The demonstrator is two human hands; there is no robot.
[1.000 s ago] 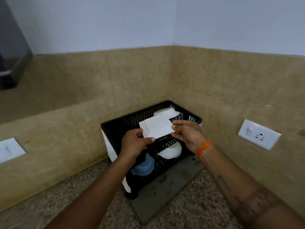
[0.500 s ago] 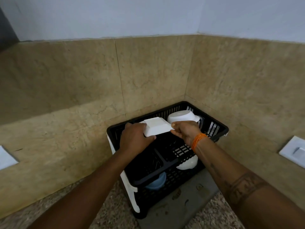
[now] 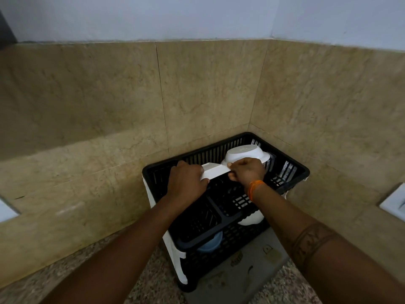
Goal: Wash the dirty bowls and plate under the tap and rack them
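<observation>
Tan stone-tiled walls (image 3: 98, 106) meeting in a corner, pale painted wall above. Speckled granite worktop (image 3: 153, 284) below, grey mat (image 3: 236, 279) on it. White switch plates at far left (image 3: 5, 210) and far right (image 3: 394, 201) edges.

Black two-tier dish rack (image 3: 285, 159) tucked into the corner, standing on the mat, white side frame on its left. Upper tier split into compartments by a black divider.

White bowl (image 3: 247, 154) upside down in upper tier, rear right, just behind right hand. Second white bowl (image 3: 251, 219) on lower tier, right side, mostly hidden by the upper basket. Blue bowl (image 3: 210, 242) on lower tier, front left, partly hidden too.

White square plate (image 3: 215, 171) held over upper tier, rear left area, tilted with near edge facing camera. Cannot tell whether touching rack floor or slots yet. Right end of plate just beside upturned bowl; contact unclear.

Left hand (image 3: 186, 185) gripping plate's left end, fingers curled over far side, thumb side near. Right hand (image 3: 246, 172) pinching plate's right end, fingers curled, thumb on top edge. Orange band (image 3: 254, 188) on right wrist, dark tattoo band on right forearm. Both forearms reaching in from the bottom edge.
</observation>
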